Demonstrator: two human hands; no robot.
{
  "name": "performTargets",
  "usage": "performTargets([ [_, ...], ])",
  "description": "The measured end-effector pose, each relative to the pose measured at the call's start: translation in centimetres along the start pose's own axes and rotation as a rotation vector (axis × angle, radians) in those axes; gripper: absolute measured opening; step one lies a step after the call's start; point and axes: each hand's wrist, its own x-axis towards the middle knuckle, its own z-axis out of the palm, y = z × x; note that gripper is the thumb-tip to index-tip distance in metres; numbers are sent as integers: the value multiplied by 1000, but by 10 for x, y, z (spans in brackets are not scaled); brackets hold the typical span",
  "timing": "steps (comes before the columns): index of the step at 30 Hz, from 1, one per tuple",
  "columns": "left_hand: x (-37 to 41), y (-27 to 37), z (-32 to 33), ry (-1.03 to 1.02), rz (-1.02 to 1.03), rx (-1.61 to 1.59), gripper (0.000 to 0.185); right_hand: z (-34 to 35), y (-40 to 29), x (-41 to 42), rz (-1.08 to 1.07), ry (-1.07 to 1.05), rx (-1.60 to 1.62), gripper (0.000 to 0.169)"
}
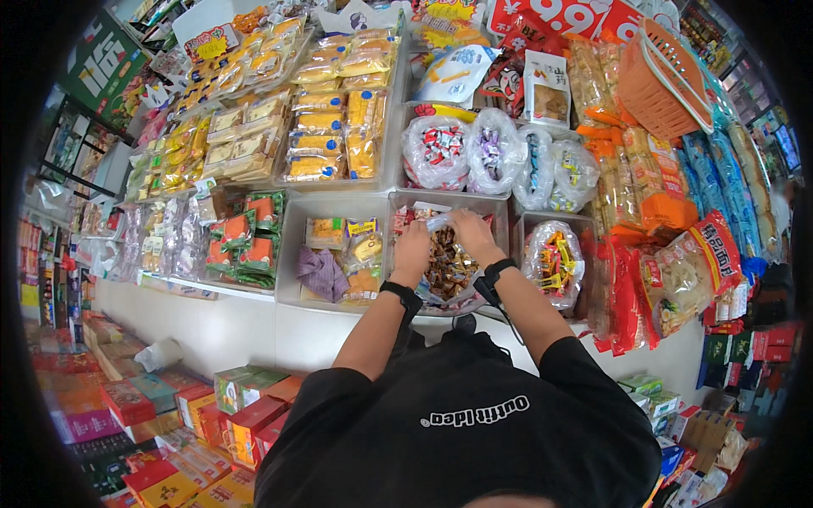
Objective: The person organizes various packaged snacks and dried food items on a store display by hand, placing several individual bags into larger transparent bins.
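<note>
Both my hands are at the far rim of a clear plastic bag (pixel 438 222) full of brown wrapped candies (pixel 448 263), which sits in a grey plastic bin (pixel 498 206). My left hand (pixel 413 247) grips the bag's rim at its left; my right hand (pixel 472 232) grips it at the right, and a rolled or bunched stretch of plastic spans between them. The fingertips are partly hidden. Red wrapped sweets show beside the bag. In the bin to the left lie packaged cakes (pixel 366 244) and a crumpled purple cloth (pixel 322 273).
To the right stands a bag of colourful candies (pixel 554 263) in a bin. Beyond are bags of wrapped sweets (pixel 435 149), packaged pastries (pixel 317 136) and an orange basket (pixel 664 79). Noodle packages (pixel 689 273) overhang the display's right edge. Boxes (pixel 244 428) are stacked behind me.
</note>
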Motion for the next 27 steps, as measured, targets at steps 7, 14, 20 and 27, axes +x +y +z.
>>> performTargets([
  [7, 21, -23, 22, -203, -159, -271, 19, 29, 22, 33, 206, -292, 173, 34],
  [14, 12, -7, 37, -215, -183, -264, 19, 55, 61, 64, 524, -761, 798, 26],
  [20, 32, -85, 72, -812, -493, -1145, 19, 71, 79, 65, 705, -891, 940, 25],
  [27, 25, -110, 94, -985, -700, -1594, 12, 29, 64, 44, 428, -510, 484, 51],
])
